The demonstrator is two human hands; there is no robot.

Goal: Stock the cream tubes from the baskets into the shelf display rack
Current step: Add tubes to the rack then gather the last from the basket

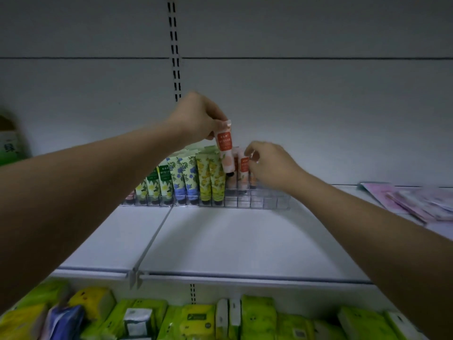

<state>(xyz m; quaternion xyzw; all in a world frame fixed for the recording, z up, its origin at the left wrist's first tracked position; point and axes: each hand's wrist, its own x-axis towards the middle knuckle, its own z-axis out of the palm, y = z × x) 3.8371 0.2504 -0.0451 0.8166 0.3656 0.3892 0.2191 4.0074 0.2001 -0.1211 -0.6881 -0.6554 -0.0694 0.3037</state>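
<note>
Orange tube (225, 146) pinched by left hand (196, 119); right hand (267, 163) fingers grip blurred tube (244, 165).

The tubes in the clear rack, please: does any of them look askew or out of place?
One does: the peach tube in the left hand hangs tilted above the clear rack, not yet in a slot. The right hand pinches another orange tube there. The green, blue and yellow tubes stand upright in line.

Left of the rack (257, 201), a green bottle (11, 143) is blurring at the edge; right, pink packets (421, 202) are smearing.
</note>
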